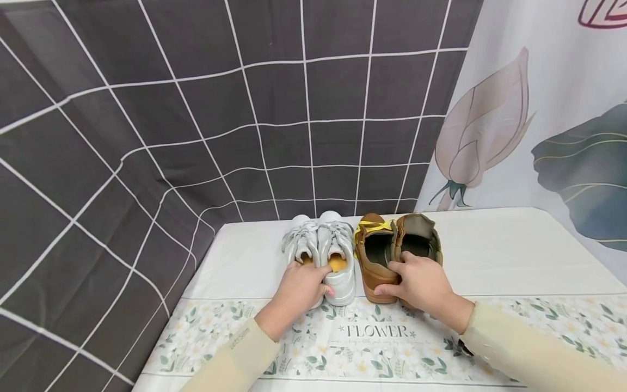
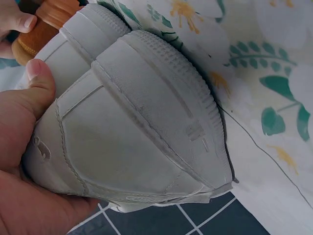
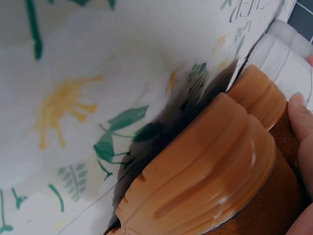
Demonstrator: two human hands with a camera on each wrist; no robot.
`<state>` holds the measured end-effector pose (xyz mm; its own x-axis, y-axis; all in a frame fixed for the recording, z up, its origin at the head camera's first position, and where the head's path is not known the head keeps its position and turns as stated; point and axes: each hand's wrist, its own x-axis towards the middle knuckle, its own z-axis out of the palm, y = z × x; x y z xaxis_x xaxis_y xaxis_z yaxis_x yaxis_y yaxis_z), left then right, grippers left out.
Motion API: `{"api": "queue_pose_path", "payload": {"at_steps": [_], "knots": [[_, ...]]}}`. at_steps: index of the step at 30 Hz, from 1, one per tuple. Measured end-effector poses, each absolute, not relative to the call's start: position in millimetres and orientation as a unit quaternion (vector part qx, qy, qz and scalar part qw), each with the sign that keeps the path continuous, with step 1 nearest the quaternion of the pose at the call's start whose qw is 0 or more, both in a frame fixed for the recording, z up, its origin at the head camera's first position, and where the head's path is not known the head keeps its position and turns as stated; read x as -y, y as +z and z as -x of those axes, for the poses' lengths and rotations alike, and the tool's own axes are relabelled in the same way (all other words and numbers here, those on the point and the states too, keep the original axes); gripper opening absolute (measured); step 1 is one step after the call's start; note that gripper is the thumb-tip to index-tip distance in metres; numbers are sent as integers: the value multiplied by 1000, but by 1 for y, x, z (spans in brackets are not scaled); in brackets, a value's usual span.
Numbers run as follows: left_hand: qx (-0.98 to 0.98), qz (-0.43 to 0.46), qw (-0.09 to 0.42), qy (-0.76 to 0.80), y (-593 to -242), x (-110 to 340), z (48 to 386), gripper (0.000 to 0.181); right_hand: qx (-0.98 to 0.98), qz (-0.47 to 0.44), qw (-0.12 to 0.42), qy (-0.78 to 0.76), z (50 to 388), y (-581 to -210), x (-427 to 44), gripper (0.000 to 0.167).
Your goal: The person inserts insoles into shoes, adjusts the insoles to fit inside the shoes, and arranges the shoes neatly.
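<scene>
A pair of white sneakers (image 1: 340,283) with yellowish insoles stands side by side, toes toward the dark backdrop. My left hand (image 1: 301,286) grips them at the heels; its thumb lies against the back of the heels in the left wrist view, and its palm covers much of the left sneaker. Just to the right is a pair of brown shoes (image 1: 374,269), the left one with yellow laces. My right hand (image 1: 423,280) holds these at the heels, fingers over the collars and thumb on the left heel. Orange-brown soles (image 3: 205,161) rest on the cloth in the right wrist view.
A white tablecloth (image 1: 504,250) with a floral band and the word FLOWER covers the table. Behind and left hangs a dark cloth (image 1: 338,141) with a white grid. A pale curtain (image 1: 509,179) with a flower print hangs at the right.
</scene>
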<state>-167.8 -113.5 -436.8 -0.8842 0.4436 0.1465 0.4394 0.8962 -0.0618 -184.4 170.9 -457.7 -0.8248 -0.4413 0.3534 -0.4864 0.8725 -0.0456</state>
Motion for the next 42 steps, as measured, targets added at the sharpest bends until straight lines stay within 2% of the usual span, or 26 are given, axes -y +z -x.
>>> {"api": "queue_pose_path", "payload": {"at_steps": [4,8,11,16,23,29,34,37,42], "knots": [[969,235,66,25,-437,115,170,46,936,-300,178,43,187,-460,-175,58],[966,249,62,33,-437,119,172,47,912,-351,211,21,191,-462,-184,57],[963,259,61,34,-437,122,173,47,906,-356,228,29,193,-464,-188,60],[958,278,58,29,-435,125,175,42,906,-346,241,45,194,-470,-191,78],[952,297,61,29,-430,127,177,35,892,-353,275,59,201,-472,-197,78],[956,287,59,32,-426,124,180,42,902,-342,255,60,204,-467,-198,78],[960,277,41,13,-433,123,177,61,910,-331,246,34,202,-473,-201,79],[962,270,33,0,-441,126,173,67,901,-350,256,28,200,-479,-201,78],[959,277,66,3,-443,125,174,67,890,-350,290,34,201,-480,-199,79]]}}
